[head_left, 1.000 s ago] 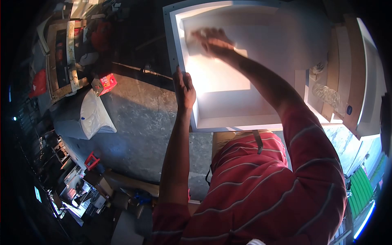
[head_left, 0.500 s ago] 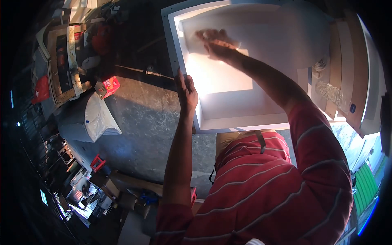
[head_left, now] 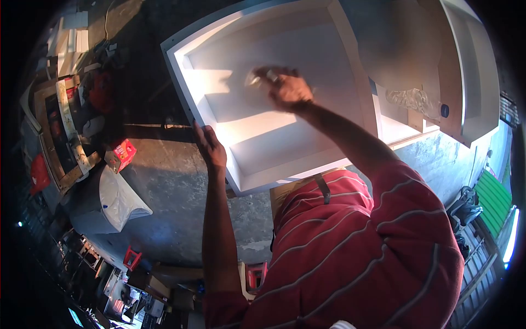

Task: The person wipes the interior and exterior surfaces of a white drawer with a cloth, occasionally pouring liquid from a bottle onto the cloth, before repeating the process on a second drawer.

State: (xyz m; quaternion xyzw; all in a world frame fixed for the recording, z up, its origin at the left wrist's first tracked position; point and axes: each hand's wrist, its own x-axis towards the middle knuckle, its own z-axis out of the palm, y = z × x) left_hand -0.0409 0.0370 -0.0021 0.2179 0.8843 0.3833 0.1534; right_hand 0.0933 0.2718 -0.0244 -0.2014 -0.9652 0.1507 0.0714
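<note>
A shallow white open box (head_left: 249, 181), like a drawer or cabinet carcass, lies in front of my body. My left hand (head_left: 211, 147) grips its left wall at the rim. Over the inner panel, my right hand (head_left: 289, 90) is closed on a small pale wad (head_left: 253, 79), partly covered by the fingers. It looks like a cloth or sanding sheet; motion blur hides its exact kind. Sunlight and the arm's shadow fall across the white inside.
To the right stands a wooden-edged panel unit (head_left: 455, 71) with crumpled clear plastic (head_left: 411, 100) beside it. On the floor at left are a red carton (head_left: 121, 155), a white wrapped curved piece (head_left: 123, 203) and a wooden frame (head_left: 71, 126). A red stool (head_left: 255, 277) is near my left arm.
The view has turned, so the box appears further left and more tilted. My right hand has moved from near the box's far left corner toward its middle. My left hand keeps its hold.
</note>
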